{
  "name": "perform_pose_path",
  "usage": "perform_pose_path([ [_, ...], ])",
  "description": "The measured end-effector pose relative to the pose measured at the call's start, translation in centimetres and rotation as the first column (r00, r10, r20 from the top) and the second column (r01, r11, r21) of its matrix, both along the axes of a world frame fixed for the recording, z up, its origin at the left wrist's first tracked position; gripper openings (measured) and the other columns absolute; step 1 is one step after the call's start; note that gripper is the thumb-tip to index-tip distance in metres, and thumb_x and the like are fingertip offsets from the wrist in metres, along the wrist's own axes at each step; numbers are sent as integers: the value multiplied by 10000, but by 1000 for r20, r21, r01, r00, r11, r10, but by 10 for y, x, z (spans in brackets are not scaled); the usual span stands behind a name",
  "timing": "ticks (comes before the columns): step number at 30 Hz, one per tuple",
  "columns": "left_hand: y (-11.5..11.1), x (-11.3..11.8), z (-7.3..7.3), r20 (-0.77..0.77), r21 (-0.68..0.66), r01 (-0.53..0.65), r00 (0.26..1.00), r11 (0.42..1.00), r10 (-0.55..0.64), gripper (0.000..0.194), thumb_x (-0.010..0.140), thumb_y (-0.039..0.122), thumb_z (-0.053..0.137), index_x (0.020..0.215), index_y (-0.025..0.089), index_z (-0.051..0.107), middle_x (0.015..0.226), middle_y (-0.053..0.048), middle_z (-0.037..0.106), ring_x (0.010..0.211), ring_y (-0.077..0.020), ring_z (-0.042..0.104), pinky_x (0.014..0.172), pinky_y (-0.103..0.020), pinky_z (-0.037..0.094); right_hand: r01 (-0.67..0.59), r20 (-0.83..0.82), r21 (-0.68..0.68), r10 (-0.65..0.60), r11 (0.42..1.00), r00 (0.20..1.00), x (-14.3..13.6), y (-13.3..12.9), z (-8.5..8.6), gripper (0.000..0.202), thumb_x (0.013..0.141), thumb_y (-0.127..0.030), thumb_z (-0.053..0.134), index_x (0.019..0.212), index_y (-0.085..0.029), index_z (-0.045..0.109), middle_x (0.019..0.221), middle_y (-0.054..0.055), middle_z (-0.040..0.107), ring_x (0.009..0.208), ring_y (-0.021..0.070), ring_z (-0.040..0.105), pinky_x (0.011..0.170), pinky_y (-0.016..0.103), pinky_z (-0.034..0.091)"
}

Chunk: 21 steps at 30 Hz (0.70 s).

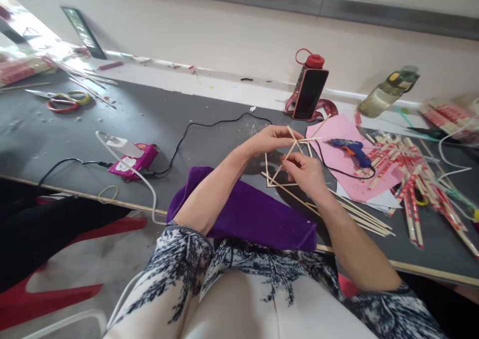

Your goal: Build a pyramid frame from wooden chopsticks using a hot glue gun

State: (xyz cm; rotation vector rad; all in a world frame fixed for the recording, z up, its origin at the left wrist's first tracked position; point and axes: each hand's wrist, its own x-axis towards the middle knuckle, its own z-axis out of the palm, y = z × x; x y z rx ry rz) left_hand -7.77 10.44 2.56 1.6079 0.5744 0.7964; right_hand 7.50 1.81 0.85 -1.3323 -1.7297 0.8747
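Note:
A frame of thin wooden chopsticks (pixel 282 185) stands over the table in front of me, with several sticks meeting near its top. My left hand (pixel 272 139) is closed around the upper joint, its thumb and fingers pinching the sticks there. Just below and to the right, my right hand (pixel 306 172) pinches a slanting stick of the same frame. Fingers partly hide the joints. To the right, a blue hot glue gun (pixel 348 148) lies on pink paper (pixel 322 129). Loose bare chopsticks (pixel 368 224) lie beside my right forearm.
A purple cloth (pixel 258 214) lies under my left forearm. Red-and-white wrapped chopsticks (pixel 411 179) are heaped at right. A phone (pixel 310 94) leans on a red-capped bottle (pixel 314 60), near another bottle (pixel 385 94). Cables run to a magenta power strip (pixel 140 164); scissors (pixel 63 102) lie left.

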Motion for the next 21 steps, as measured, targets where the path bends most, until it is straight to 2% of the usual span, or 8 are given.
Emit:
perform_pose_path([
  [8,-1,1,0,-5,-30,16,1000,999,-16,318,739,294,683,1005,122,701,987,-89,692,927,-164,614,907,-331,429,11,17,6,-11,1000,1000,0,0,1,181,798,-304,529,841,-181,656,639,-27,619,438,82,517,478,204,394],
  [14,1,-1,-2,22,-13,50,999,999,-50,347,762,294,664,1078,152,681,1071,-82,680,994,-162,602,946,-319,408,19,13,6,-19,1000,1000,1,0,-1,191,802,-310,531,858,-182,660,670,-22,628,433,80,518,474,207,398],
  [21,1,-1,0,-2,-12,35,999,999,-35,324,764,311,663,1036,138,699,1038,-92,692,974,-171,614,930,-323,422,25,7,-1,-25,1000,1000,1,1,-2,201,792,-315,540,877,-183,667,682,-22,638,425,80,522,470,209,405],
])
